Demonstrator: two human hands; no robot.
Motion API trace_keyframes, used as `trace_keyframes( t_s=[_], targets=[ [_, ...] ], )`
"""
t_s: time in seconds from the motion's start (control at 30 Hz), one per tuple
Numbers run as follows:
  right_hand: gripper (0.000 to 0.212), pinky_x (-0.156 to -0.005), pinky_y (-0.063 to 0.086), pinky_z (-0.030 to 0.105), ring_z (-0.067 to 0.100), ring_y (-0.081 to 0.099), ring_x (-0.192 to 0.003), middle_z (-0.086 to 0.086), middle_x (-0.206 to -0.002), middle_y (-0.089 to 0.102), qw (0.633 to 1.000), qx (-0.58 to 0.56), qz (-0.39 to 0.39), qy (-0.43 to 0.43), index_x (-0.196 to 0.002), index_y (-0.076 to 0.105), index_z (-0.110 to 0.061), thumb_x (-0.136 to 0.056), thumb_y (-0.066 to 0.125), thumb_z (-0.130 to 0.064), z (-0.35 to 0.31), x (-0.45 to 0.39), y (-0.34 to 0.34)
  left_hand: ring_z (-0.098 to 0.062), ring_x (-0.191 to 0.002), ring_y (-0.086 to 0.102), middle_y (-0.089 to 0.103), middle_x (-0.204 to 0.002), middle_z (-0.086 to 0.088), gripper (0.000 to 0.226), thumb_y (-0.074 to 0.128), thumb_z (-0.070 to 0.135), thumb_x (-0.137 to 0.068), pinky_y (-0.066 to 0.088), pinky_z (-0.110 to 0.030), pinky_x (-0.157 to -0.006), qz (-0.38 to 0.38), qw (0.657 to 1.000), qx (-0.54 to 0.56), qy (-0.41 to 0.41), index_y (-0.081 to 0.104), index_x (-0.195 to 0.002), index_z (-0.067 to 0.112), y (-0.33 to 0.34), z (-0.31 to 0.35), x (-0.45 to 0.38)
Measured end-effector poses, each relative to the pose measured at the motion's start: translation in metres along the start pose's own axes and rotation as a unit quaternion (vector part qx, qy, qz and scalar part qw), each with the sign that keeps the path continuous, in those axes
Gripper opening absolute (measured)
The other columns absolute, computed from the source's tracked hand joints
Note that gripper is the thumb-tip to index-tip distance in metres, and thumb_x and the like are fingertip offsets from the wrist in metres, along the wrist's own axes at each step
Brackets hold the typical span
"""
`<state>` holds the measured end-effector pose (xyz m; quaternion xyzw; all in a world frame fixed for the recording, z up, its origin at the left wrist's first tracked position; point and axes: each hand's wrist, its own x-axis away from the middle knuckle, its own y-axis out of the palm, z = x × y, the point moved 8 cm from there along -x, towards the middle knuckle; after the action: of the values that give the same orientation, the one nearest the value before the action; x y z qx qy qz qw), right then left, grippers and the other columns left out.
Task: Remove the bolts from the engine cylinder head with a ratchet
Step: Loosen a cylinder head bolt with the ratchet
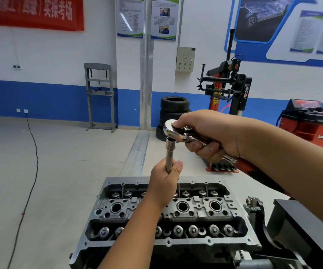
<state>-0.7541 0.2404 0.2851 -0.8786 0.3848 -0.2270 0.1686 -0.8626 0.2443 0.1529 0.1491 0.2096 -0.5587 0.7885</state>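
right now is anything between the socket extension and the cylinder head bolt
Only the left hand gripping the extension hides its lower end, so the bolt is unseen. Nothing else visibly blocks the cylinder head. The right hand holds the ratchet.

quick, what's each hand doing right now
Left hand: closed around the extension bar above the cylinder head.
Right hand: closed around the ratchet handle.

White walls (50,55) with blue lower band, red banner (30,11), posters (147,17); pale tiled floor (50,162) with black cable (31,162); grey press frame (99,96), stacked tyres (173,113), red tyre changer (228,88), red balancer (310,123).
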Motion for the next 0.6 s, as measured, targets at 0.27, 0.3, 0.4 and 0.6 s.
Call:
trace_keyframes(
  t_s=[0.27,0.3,0.4,0.6],
  targets=[
    [0.043,-0.036,0.027,0.017,0.011,0.031,-0.035,0.0,-0.054,0.047,0.999,0.032,0.019,-0.013,-0.073,0.054,-0.014,-0.099,0.049,-0.048,-0.007,0.003,0.003,-0.013,-0.048,0.028,0.035,-0.057,0.004,0.037,0.057,0.042,-0.096,0.029,-0.027,-0.047,0.008,1.0,0.002,0.004,0.042,-0.065,0.031,-0.001,-0.004,-0.002],
    [0.041,-0.037,0.027,0.017,0.012,0.031,-0.035,0.0,-0.054,0.048,0.999,0.04,0.019,-0.014,-0.075,0.055,-0.014,-0.099,0.05,-0.047,-0.009,0.003,0.003,-0.013,-0.047,0.028,0.035,-0.057,0.004,0.037,0.057,0.042,-0.096,0.029,-0.026,-0.046,0.009,1.0,0.003,0.005,0.042,-0.065,0.031,-0.002,-0.004,-0.002],
    [0.037,-0.038,0.026,0.016,0.013,0.029,-0.035,0.0,-0.054,0.046,0.998,0.066,0.005,-0.006,-0.075,0.055,-0.017,-0.099,0.05,-0.045,-0.015,0.004,0.003,-0.013,-0.048,0.028,0.035,-0.056,0.006,0.036,0.056,0.041,-0.097,0.029,-0.025,-0.046,0.013,1.0,0.002,0.008,0.043,-0.064,0.033,-0.002,-0.004,-0.002],
    [0.044,-0.038,0.022,0.015,0.012,0.024,-0.034,-0.001,-0.054,0.04,0.994,0.098,-0.045,0.035,-0.069,0.052,-0.019,-0.102,0.044,-0.048,-0.017,0.004,-0.003,-0.015,-0.052,0.03,0.036,-0.057,0.007,0.036,0.055,0.04,-0.098,0.031,-0.031,-0.05,-0.001,1.0,-0.016,0.014,0.043,-0.066,0.031,0.003,-0.002,-0.002]
  ],
)
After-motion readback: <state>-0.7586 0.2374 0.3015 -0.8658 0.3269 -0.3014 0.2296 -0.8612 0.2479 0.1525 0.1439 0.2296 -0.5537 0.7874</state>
